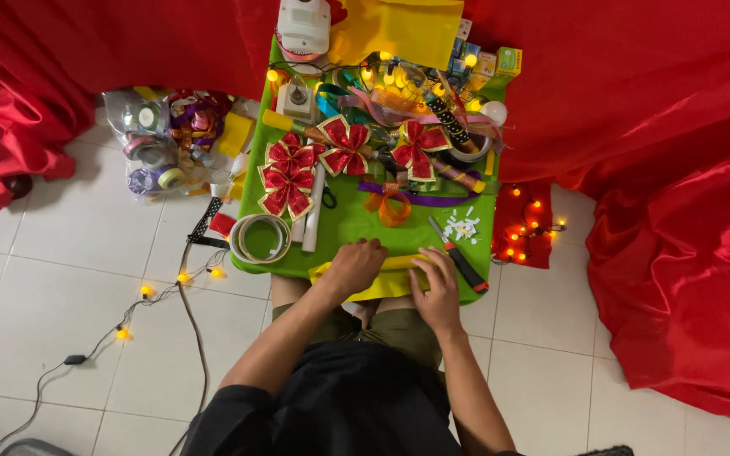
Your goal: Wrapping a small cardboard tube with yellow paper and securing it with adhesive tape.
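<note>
A cluster of small boxes (483, 61) stands at the upper right corner of the green table, above centre frame: one green box (509, 59) at the far right, a pale yellow one (487, 64) beside it, bluish ones (464, 59) to their left. In the upper left, on the floor, a clear plastic bag (149, 139) holds tape rolls and ribbons. No screens or signs show.

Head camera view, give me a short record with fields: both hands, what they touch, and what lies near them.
left hand: pressed on the yellow sheet at the table's near edge
right hand: flat on the same sheet
grip: neither hand shut around anything
table: green top
near right hand: utility knife
near left hand: ribbon roll
further back: red bows
</note>
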